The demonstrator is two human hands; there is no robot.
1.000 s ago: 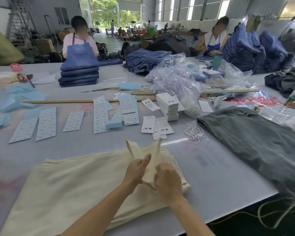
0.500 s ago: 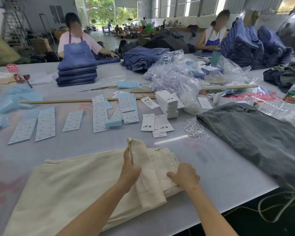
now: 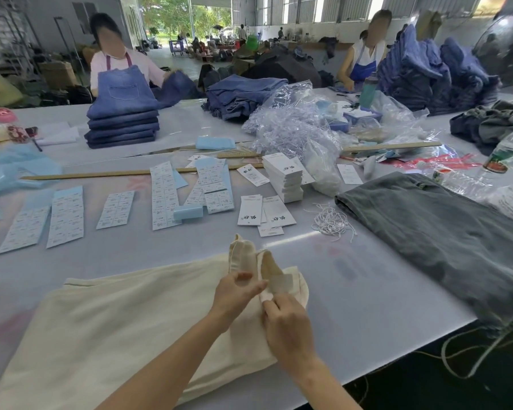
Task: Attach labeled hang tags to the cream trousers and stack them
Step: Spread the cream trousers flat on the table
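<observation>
Cream trousers (image 3: 107,329) lie flat on the near table (image 3: 367,291), waistband end lifted at centre; left hand (image 3: 234,294) pinches a raised fold of the waistband, fingers curled round it, and right hand (image 3: 288,327), just beside, pinches a small label-like flap of the same cloth between thumb and fingertips. Beyond the hands: loose hang tags (image 3: 264,213) and a tag stack (image 3: 285,177), white strings (image 3: 332,221) to their right, label sheets (image 3: 163,195) to the left, grey trousers (image 3: 444,238) spread at right. Farthest, a folded denim stack (image 3: 122,125) and two people in aprons at the table's far side.
</observation>
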